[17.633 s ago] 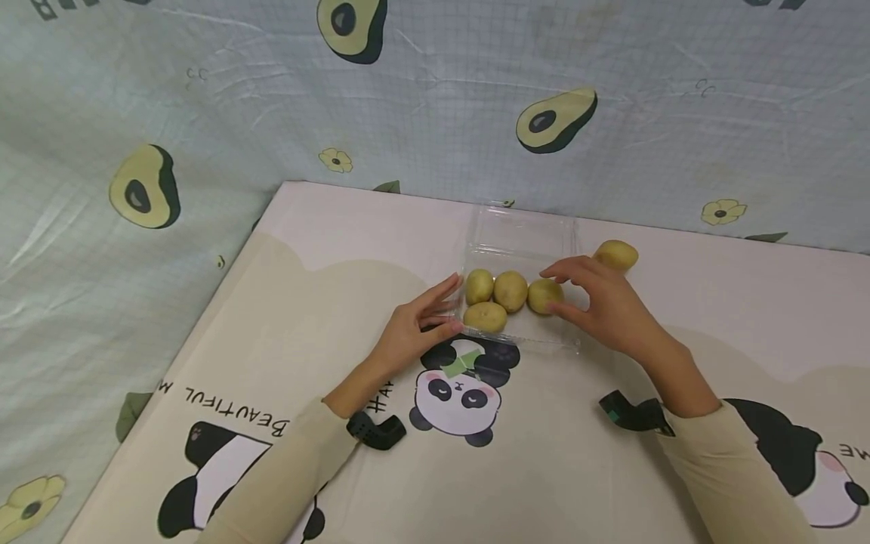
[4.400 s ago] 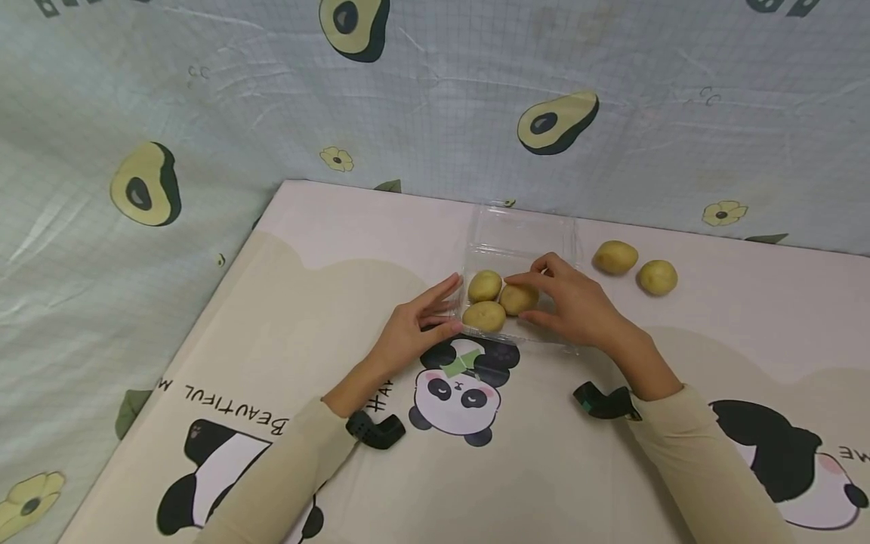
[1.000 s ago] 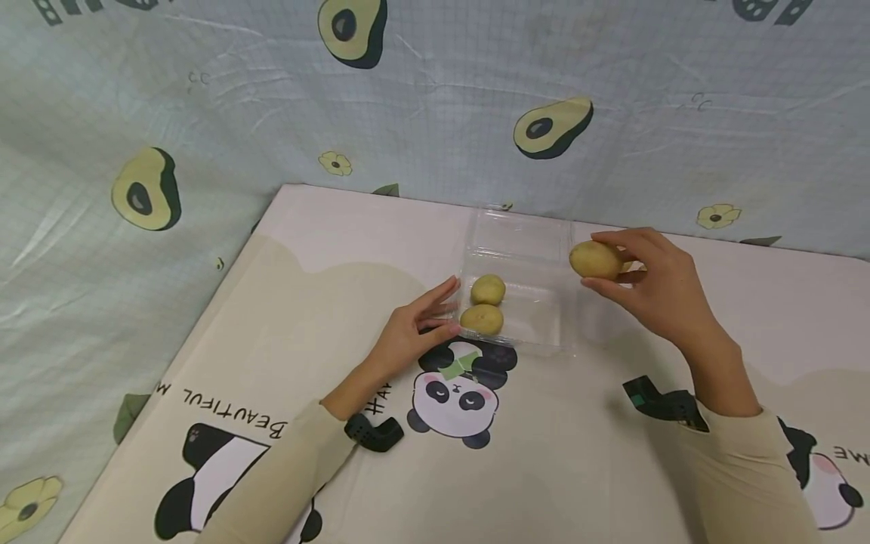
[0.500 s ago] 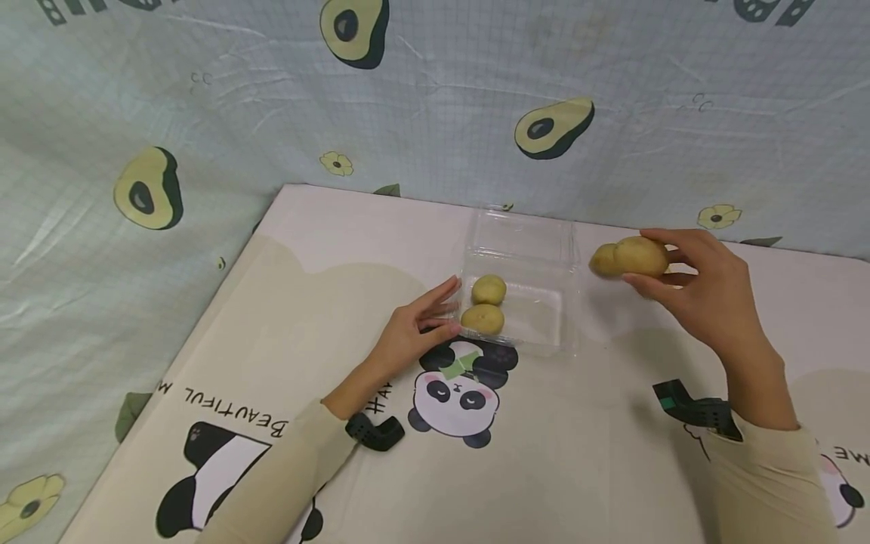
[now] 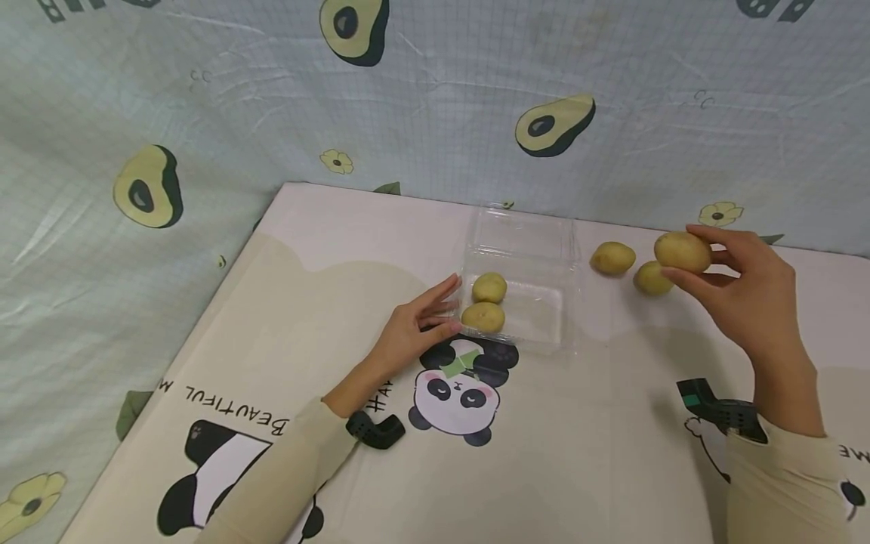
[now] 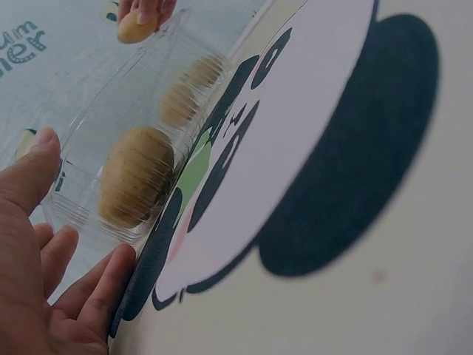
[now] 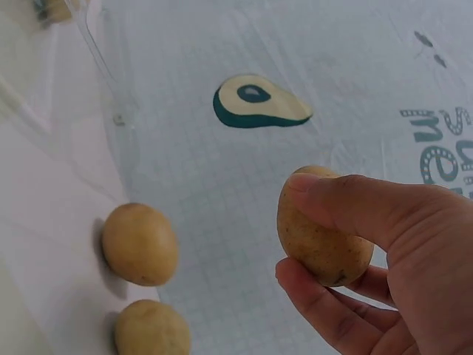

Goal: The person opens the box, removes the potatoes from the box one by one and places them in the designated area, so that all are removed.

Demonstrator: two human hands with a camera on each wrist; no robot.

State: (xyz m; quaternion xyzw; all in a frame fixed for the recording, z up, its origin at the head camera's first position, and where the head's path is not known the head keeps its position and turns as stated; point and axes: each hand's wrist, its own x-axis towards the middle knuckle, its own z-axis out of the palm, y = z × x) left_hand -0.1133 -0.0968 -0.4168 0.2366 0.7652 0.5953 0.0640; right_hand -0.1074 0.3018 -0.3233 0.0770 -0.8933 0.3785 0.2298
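Note:
My right hand (image 5: 751, 291) pinches a yellow potato (image 5: 683, 251) between thumb and fingers, raised off the table at the right. Two potatoes lie on the table beyond the container: one potato (image 5: 613, 258) in plain sight, the other potato (image 5: 653, 279) partly hidden behind the held one. An open clear plastic container (image 5: 537, 310) holds two more, a rear potato (image 5: 489, 288) and a front potato (image 5: 483, 317), both at its left end. Against that left side rests my left hand (image 5: 412, 330), thumb and fingers spread; the left wrist view shows them beside the clear wall.
The container's transparent lid (image 5: 522, 233) lies folded back toward the wall. A panda-printed cloth (image 5: 544, 453) covers the table. Behind and to the left hangs an avocado-printed curtain (image 5: 435, 98).
Earlier, potatoes went one by one from the container to the table at right. Over the last second my right hand carries another potato rightward, past the two lying there. My left hand stays put.

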